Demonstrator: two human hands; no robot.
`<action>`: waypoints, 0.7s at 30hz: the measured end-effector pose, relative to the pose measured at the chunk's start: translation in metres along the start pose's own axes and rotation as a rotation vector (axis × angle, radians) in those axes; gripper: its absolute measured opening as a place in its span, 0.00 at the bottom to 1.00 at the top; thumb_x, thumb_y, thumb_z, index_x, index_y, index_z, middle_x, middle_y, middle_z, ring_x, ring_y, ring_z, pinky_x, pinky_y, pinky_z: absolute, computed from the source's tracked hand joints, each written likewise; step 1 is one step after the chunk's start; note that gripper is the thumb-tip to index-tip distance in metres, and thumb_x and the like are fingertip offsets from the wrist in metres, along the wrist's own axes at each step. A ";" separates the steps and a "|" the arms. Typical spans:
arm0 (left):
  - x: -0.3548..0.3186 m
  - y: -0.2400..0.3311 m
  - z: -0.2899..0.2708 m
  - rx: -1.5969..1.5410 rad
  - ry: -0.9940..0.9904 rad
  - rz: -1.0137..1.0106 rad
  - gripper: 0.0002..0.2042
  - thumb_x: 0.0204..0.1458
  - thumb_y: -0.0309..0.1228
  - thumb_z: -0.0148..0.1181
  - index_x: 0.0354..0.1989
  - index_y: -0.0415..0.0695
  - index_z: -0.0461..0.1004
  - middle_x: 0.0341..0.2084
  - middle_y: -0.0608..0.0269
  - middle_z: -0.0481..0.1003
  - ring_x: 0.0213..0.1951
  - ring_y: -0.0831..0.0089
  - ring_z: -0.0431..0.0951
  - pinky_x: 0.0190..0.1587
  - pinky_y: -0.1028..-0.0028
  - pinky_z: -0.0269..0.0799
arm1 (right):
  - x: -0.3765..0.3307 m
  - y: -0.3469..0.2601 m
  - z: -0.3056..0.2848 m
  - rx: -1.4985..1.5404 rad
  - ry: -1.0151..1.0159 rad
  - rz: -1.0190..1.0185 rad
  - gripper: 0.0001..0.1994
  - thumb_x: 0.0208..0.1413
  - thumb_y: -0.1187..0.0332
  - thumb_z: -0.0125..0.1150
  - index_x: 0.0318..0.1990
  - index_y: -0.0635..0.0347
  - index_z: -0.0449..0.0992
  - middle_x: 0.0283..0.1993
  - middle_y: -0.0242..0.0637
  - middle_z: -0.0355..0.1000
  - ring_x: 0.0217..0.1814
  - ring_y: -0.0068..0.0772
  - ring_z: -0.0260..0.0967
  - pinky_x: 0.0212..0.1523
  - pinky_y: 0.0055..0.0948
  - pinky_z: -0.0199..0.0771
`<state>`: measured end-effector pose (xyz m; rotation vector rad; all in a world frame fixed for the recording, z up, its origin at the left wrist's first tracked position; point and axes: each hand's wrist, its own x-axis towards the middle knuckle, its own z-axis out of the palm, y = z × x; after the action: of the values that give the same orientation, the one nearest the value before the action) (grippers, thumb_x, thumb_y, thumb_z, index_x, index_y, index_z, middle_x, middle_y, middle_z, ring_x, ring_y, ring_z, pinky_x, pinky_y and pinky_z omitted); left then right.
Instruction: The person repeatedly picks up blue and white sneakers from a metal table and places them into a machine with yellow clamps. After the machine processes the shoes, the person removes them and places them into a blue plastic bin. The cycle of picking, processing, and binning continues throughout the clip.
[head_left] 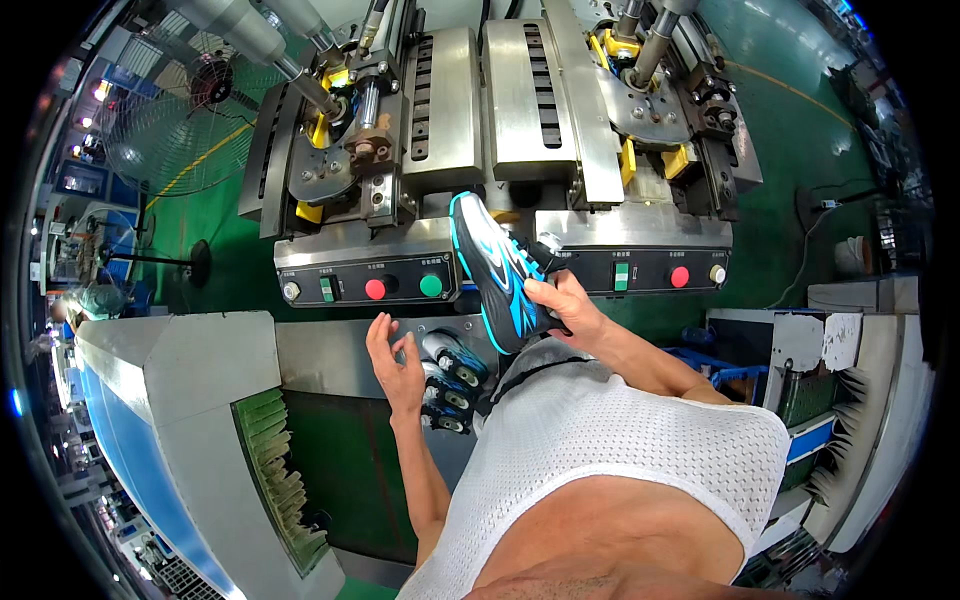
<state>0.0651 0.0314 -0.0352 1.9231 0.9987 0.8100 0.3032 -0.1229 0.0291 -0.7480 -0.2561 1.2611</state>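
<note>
A black, white and bright blue sports shoe (500, 275) is gripped in my right hand (575, 312), in front of the machine's control panel. Its toe points up toward the machine, and my fingers close round the heel end. My left hand (397, 365) is raised with its fingers apart, holding nothing. Just right of that hand, several more dark shoes (450, 385) with blue and white parts rest on a metal shelf at my waist.
The two-station metal press (450, 100) stands ahead, with red and green buttons along its panel (365, 285). A grey conveyor housing with a bristle curtain (275, 470) is on my left; another bristled machine (850, 430) is on my right. A large fan (210, 82) stands far left.
</note>
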 end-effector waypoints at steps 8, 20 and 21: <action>0.053 0.001 -0.010 0.031 0.022 0.167 0.23 0.56 0.18 0.55 0.62 0.38 0.64 0.58 0.53 0.66 0.56 0.64 0.72 0.54 0.69 0.72 | 0.001 0.007 0.008 -0.047 -0.014 -0.052 0.25 0.60 0.65 0.61 0.60 0.67 0.63 0.50 0.38 0.72 0.48 0.23 0.73 0.47 0.27 0.78; 0.333 -0.052 0.023 0.162 -0.141 0.235 0.24 0.59 0.31 0.55 0.62 0.32 0.62 0.57 0.43 0.68 0.58 0.54 0.70 0.59 0.63 0.65 | 0.009 0.000 0.009 -0.095 0.097 -0.050 0.24 0.59 0.68 0.59 0.61 0.67 0.63 0.56 0.37 0.70 0.54 0.25 0.67 0.56 0.29 0.69; 0.358 -0.078 0.027 0.245 -0.126 0.245 0.27 0.57 0.35 0.56 0.61 0.31 0.62 0.55 0.39 0.68 0.57 0.47 0.70 0.58 0.60 0.65 | 0.010 0.001 0.003 -0.159 0.086 -0.032 0.26 0.58 0.67 0.60 0.63 0.66 0.62 0.57 0.37 0.69 0.57 0.25 0.65 0.58 0.30 0.66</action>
<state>0.2324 0.3577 -0.0549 2.3101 0.8268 0.7168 0.3035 -0.1126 0.0287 -0.9289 -0.2992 1.1846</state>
